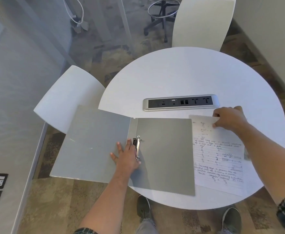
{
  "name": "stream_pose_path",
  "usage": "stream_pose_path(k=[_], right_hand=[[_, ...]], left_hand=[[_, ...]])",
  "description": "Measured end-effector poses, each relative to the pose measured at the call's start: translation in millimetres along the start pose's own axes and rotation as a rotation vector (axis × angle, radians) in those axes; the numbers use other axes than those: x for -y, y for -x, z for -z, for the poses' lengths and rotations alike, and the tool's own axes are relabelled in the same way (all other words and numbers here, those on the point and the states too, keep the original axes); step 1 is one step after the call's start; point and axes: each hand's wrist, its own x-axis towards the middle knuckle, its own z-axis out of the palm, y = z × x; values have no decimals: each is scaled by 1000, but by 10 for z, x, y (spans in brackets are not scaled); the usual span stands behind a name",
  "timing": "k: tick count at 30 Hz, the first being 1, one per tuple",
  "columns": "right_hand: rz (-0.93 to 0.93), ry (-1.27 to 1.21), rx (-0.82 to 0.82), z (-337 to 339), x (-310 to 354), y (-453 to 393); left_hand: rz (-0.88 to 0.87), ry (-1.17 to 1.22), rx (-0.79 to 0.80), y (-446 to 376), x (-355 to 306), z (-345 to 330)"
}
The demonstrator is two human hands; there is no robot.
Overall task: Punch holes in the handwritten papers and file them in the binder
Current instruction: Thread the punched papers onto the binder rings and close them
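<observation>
A grey binder lies open and flat on the round white table, its left cover overhanging the table's edge. Its metal ring clip sits just right of the spine. My left hand rests flat with straight fingers on the spine, next to the clip. To the right of the binder lies a stack of lined handwritten papers. My right hand pinches the top edge of the upper sheet and lifts it slightly.
A silver power and socket strip is set into the table behind the binder. Two white chairs stand close by, one at the left and one at the back. My shoes show under the table's near edge.
</observation>
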Motion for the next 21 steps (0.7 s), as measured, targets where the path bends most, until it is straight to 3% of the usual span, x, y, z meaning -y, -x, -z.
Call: stream_pose_path(k=[6,10,13,18,21], right_hand=[[147,26,-69,1014,179,478],[221,101,-114,1652,373,843],[333,-2,-106,1980,587,1121],[515,-297,-59,2046,948,1277],[530,-536,27,1793,1076,1215]], left_hand=[[-7,-160,-60,93,-149,7],[-60,-62,-92,243,-375,141],[-255,250,-66,457,-615,376],[-501,1041,141,846,-868,837],[-486,1088,72,1000,-855,1012]])
